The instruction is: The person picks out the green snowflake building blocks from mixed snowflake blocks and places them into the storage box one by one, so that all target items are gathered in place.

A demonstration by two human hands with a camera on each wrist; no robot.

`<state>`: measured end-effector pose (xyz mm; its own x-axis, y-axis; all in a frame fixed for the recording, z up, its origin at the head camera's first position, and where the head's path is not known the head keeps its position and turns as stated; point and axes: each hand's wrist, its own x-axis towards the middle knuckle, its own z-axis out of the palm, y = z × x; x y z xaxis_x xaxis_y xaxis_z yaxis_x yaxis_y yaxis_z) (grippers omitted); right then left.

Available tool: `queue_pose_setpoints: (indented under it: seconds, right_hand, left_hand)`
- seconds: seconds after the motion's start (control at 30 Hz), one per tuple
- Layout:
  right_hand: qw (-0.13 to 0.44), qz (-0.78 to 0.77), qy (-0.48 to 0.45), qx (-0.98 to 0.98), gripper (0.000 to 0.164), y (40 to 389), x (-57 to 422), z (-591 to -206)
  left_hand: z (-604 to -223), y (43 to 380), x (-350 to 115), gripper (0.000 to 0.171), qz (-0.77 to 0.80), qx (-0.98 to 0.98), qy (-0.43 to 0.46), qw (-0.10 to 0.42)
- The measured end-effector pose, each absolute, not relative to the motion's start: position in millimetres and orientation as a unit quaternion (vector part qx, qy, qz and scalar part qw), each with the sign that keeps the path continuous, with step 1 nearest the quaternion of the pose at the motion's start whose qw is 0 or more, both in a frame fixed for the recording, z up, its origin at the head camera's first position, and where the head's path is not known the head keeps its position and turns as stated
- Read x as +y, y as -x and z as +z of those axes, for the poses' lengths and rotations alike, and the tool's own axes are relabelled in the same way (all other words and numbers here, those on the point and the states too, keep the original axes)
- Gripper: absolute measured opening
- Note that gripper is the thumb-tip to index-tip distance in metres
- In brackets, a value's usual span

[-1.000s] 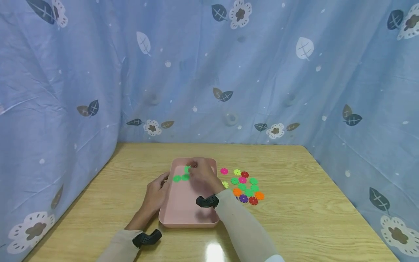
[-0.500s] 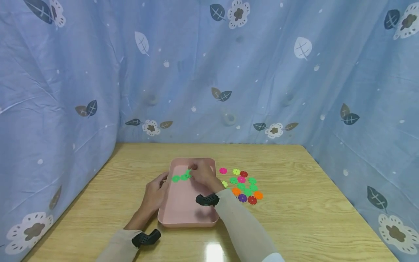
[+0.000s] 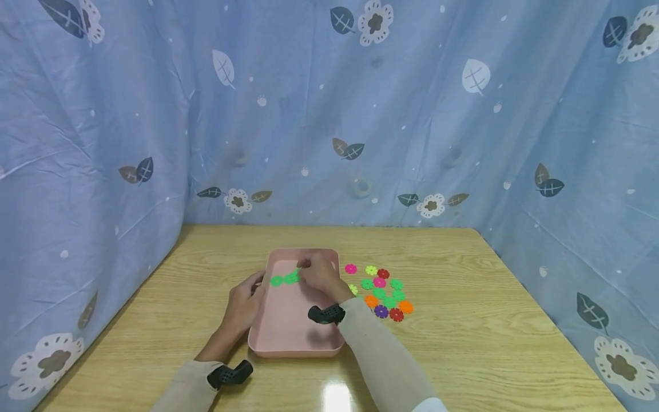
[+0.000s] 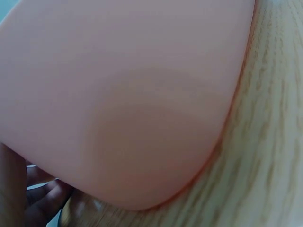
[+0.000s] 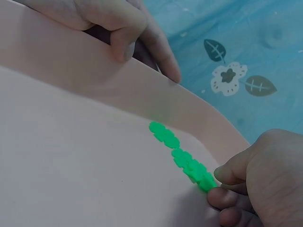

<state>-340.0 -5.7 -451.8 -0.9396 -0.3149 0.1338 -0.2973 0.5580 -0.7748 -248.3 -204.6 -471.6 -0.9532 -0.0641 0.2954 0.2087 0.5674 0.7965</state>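
Observation:
A shallow pink tray [image 3: 283, 323] sits on the table with green flower-shaped plastic discs inside, near its far left corner. My left hand [image 3: 244, 306] holds the tray's left rim, its thumb over the edge and fingers outside, as the right wrist view shows. Within the tray, my right hand [image 3: 320, 274] pinches a green flower-shaped disc [image 5: 203, 178] between thumb and fingers. That disc overlaps a second green disc [image 5: 181, 158]; whether they are joined I cannot tell. Another green disc [image 5: 164, 135] lies just beyond, towards the tray wall. The left wrist view shows mostly pink tray [image 4: 142, 118].
Right of the tray, several loose flower discs lie on the wooden table [image 3: 463, 320], among them a pink disc [image 3: 351, 269], a purple disc [image 3: 381, 311] and an orange disc [image 3: 406, 307]. A blue patterned curtain [image 3: 309, 114] encloses the back and sides.
My right hand has brought its green disc down and slightly towards me, from above the tray floor onto the middle green disc. The left hand stays on the rim.

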Motion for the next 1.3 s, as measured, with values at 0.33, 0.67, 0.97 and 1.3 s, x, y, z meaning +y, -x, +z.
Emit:
queue_pose_setpoints:
  seconds: [0.33,0.67,0.97,1.3]
  right_hand:
    - [0.005,-0.424,0.179,0.888,0.013,339.3,-5.6,-451.1]
    - [0.008,-0.396,0.179,0.900,0.027,336.2,-4.3,-446.1]
    - [0.009,-0.368,0.186,0.911,0.013,334.6,-4.4,-444.1]
    - [0.013,-0.350,0.184,0.918,0.033,335.6,-4.7,-443.6]
  left_hand:
    - [-472.2,248.7,-205.3,0.044,-0.463,-0.873,0.044,0.151]
    - [-472.8,248.8,-206.0,0.044,-0.468,-0.871,0.041,0.145]
    - [-473.2,248.7,-206.6,0.044,-0.473,-0.868,0.046,0.144]
    - [-473.2,249.5,-206.5,0.045,-0.471,-0.868,0.046,0.147]
